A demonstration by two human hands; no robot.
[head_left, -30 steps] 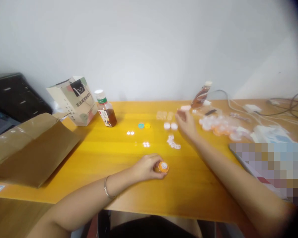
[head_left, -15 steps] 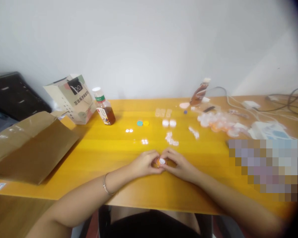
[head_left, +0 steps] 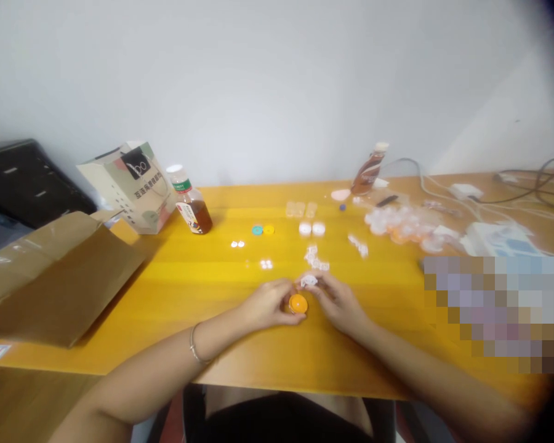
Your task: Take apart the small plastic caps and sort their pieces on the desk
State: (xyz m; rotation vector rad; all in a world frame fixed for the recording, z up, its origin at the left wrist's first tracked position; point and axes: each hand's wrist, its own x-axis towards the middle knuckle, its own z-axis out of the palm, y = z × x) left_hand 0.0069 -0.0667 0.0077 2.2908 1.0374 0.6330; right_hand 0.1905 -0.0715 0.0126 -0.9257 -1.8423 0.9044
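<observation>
Orange round container (head_left: pixel 298 304) is, in the head view, on the wearer's side of the thick white discs (head_left: pixel 318 229), gripped in the curled left hand (head_left: pixel 270 304), with thumb and fingers around its sides; whether its base touches the table (head_left: pixel 240 357), I cannot tell. The right hand (head_left: pixel 341 303) pinches a small white piece (head_left: pixel 309 281) between thumb and fingers, also on the near side of the discs but less far from them. Just in front of the discs lies a cluster of white cut-outs (head_left: pixel 316 261), and to their right a row of white bits (head_left: pixel 359 245). Left of the discs are a yellow disc (head_left: pixel 268 229) and a turquoise disc (head_left: pixel 257 230), side by side; four white dots (head_left: pixel 266 264) lie left of and nearer than the discs. Clear blocks (head_left: pixel 296 209) sit just beyond the discs. Well to their left stands a green-banded bottle (head_left: pixel 194 212); beyond them, to the right, is a brown bottle (head_left: pixel 368 172)
</observation>
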